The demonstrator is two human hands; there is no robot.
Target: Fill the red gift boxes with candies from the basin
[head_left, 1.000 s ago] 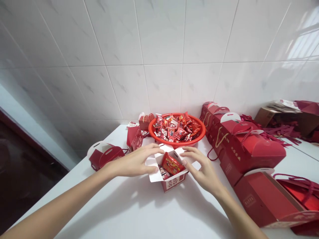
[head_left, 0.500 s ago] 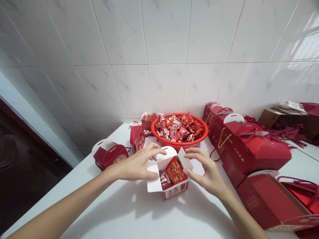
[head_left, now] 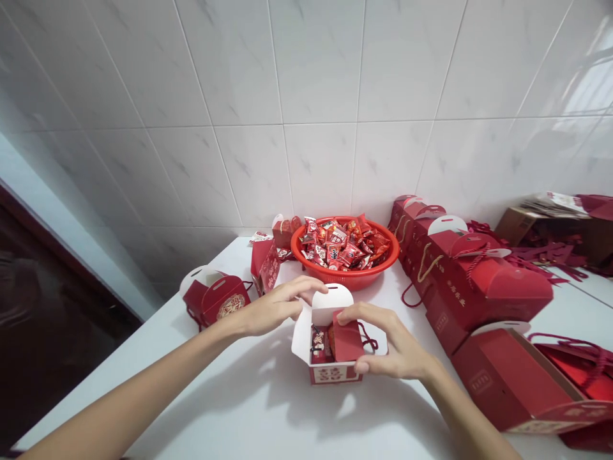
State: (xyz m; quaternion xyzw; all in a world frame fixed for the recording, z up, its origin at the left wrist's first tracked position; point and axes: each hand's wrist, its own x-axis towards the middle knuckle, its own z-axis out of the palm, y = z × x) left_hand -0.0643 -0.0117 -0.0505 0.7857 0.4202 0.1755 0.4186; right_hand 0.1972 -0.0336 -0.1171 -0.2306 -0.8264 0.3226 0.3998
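Observation:
A small open box point(head_left: 336, 373) with a white inside and a red-and-cream front stands on the white table, with red wrapped sweets point(head_left: 319, 342) in it. Its right side flap point(head_left: 348, 340) is folded inward over the sweets, and a dark red cord sticks out beside it. My right hand point(head_left: 390, 338) is at that flap, thumb by the front corner and fingers on the flap's top, holding it. My left hand point(head_left: 280, 308) is at the back left of the box, fingers apart, near the raised white back flap point(head_left: 334, 299).
Behind the box is a red basin point(head_left: 345, 278) heaped with wrapped sweets. One red box point(head_left: 218, 300) lies at the left, others point(head_left: 268, 263) beside the basin. A row of larger red boxes point(head_left: 488, 287) lines the right side. A tiled wall point(head_left: 320, 153) rises behind.
The box has turned slightly. Its right flap has folded inward under my right hand, bringing the cord into view. My left hand has shifted slightly right and up.

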